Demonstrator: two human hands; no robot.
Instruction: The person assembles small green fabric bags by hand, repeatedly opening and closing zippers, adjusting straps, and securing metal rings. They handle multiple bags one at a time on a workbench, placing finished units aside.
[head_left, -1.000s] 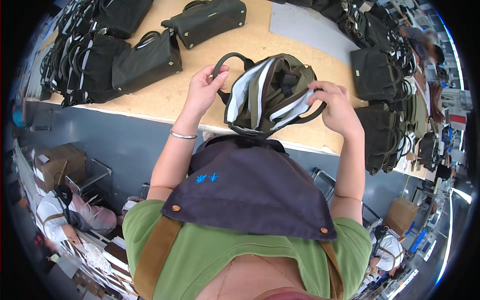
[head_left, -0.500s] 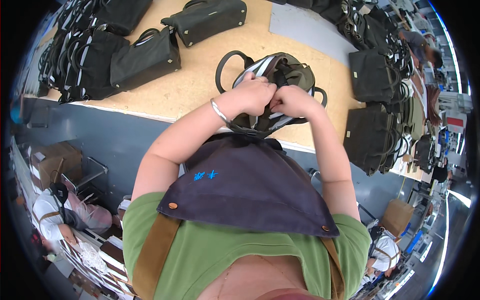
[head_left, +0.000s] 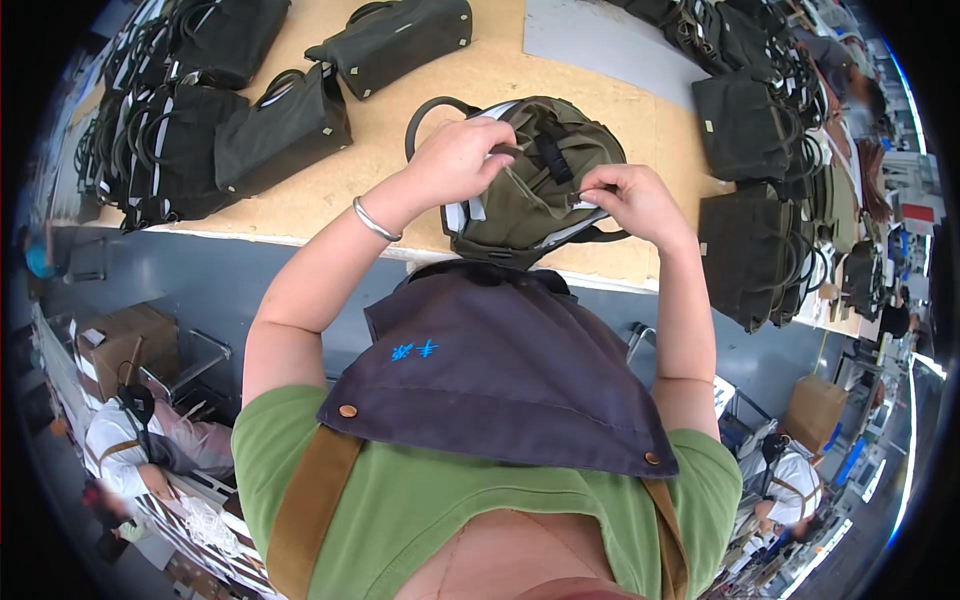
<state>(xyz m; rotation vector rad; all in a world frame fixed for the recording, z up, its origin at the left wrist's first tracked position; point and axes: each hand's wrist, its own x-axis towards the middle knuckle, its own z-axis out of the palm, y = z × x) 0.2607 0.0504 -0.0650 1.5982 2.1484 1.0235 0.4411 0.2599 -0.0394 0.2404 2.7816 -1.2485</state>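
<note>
An olive-green bag [head_left: 540, 190] with dark loop handles stands open on the wooden table [head_left: 330, 205] right in front of me. My left hand [head_left: 455, 160] grips the bag's upper left rim, where a white lining shows. My right hand [head_left: 630, 200] pinches the right edge of the opening, fingers closed on the fabric. A silver bangle [head_left: 375, 220] sits on my left wrist. My dark apron [head_left: 500, 365] hides the table's near edge below the bag.
Several dark bags lie in a row at the left [head_left: 200, 130], one more at the top [head_left: 395, 40], and a stack at the right [head_left: 755, 240]. A grey sheet [head_left: 600, 40] covers the far table. Seated people [head_left: 130, 440] and cardboard boxes [head_left: 120, 340] are on the floor.
My hands went from holding the bag spread wide, to meeting at its middle, to gripping its opening at both sides. The bag now lies turned with its inside facing up.
</note>
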